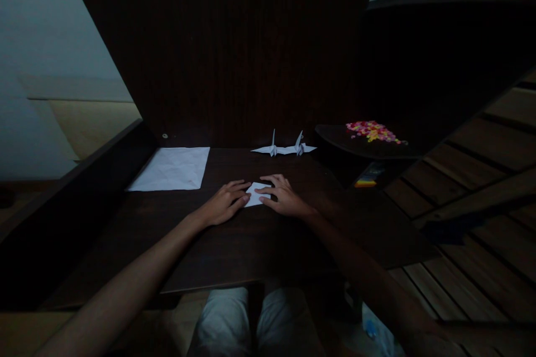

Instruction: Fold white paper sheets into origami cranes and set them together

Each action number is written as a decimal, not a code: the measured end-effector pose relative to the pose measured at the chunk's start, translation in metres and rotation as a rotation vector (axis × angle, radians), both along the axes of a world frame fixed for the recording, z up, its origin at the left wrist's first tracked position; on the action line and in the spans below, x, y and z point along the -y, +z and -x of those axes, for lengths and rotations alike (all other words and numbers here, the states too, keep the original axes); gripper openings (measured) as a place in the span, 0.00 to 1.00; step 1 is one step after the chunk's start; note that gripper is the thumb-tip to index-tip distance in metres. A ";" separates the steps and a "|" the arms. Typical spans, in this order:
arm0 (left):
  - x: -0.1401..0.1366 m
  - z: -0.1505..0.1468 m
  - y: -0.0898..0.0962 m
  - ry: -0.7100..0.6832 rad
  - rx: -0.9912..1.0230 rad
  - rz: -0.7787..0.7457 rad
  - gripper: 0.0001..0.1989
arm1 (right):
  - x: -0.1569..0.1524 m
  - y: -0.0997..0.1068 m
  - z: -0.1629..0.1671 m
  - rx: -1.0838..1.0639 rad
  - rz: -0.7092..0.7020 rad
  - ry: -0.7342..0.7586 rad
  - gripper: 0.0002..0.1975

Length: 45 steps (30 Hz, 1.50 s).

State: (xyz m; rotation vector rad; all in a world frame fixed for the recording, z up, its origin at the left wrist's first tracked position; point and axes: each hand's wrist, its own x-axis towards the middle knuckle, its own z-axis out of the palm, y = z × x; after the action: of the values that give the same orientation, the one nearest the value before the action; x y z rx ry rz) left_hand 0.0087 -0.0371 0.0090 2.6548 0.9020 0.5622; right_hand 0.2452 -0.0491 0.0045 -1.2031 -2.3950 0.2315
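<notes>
A small folded piece of white paper (258, 195) lies on the dark desk in front of me. My left hand (225, 202) rests at its left side, thumb and fingertips touching the edge, fingers stretched out. From the right, my right hand (285, 198) reaches over the paper with its fingers spread, fingertips laid on its top. Neither hand lifts the paper off the desk. Behind it, against the back panel, stand two white origami cranes (273, 149) side by side. A larger white square sheet (172, 169) with faint creases lies flat at the back left.
A heap of small pink, red and yellow pieces (374, 131) sits on a raised corner shelf (335, 136) at the right. Under that shelf is a dark object with a yellow edge (368, 177). A low dark side panel (75, 195) bounds the desk on the left.
</notes>
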 end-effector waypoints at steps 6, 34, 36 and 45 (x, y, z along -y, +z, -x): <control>0.003 -0.001 0.002 0.003 0.000 -0.003 0.13 | -0.004 -0.005 0.000 -0.029 -0.022 -0.142 0.21; 0.008 -0.005 0.006 0.053 0.151 -0.069 0.18 | -0.003 0.000 0.009 -0.333 0.077 -0.099 0.16; 0.008 -0.005 0.005 0.059 0.141 -0.054 0.21 | -0.003 0.000 0.009 -0.310 0.044 -0.069 0.13; 0.009 -0.005 0.004 0.039 0.103 -0.029 0.20 | -0.004 -0.003 0.008 -0.259 -0.052 0.071 0.06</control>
State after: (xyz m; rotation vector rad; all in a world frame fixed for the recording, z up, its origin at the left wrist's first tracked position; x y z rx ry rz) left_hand 0.0141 -0.0460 0.0127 2.6111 0.9241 0.7196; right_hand 0.2371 -0.0448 0.0018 -0.9996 -2.2054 0.3240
